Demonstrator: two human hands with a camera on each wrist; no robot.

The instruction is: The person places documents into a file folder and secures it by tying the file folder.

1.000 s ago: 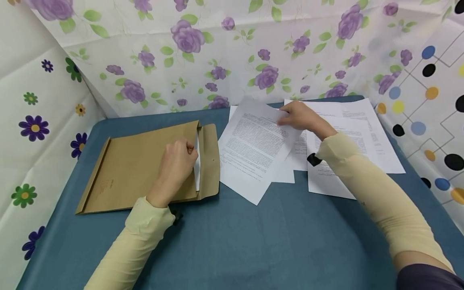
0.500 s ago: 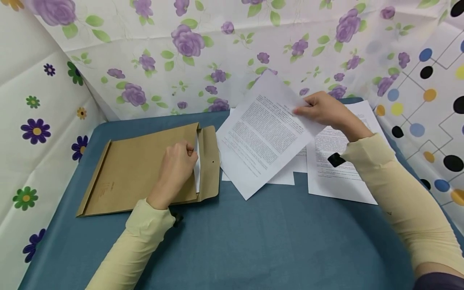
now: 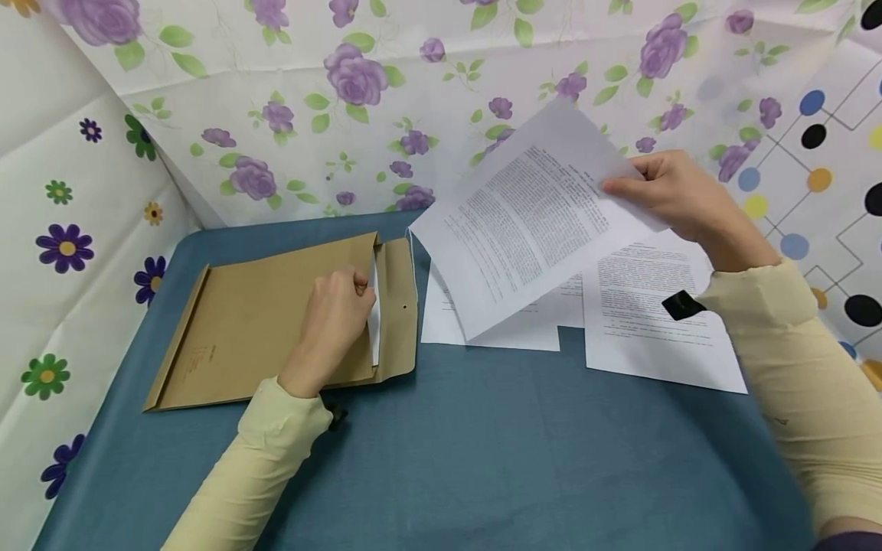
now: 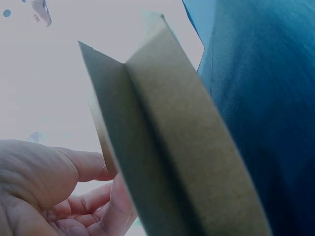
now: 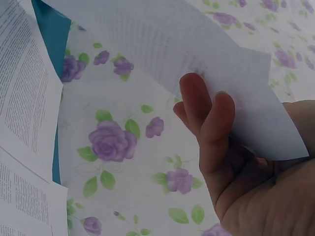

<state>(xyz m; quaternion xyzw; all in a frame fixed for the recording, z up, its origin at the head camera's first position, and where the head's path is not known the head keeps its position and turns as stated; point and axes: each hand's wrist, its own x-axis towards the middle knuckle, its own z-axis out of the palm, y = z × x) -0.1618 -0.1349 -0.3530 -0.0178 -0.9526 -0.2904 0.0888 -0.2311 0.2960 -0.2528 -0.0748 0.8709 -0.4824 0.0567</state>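
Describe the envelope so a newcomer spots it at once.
Find the blue table, then go to its left side in the head view. There lies the envelope, its mouth edge pinched by the left hand. Unlike the white printed sheets to its right, it is brown, with an open flap.

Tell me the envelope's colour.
The envelope is brown, with faint reddish print; the head view shows it best.
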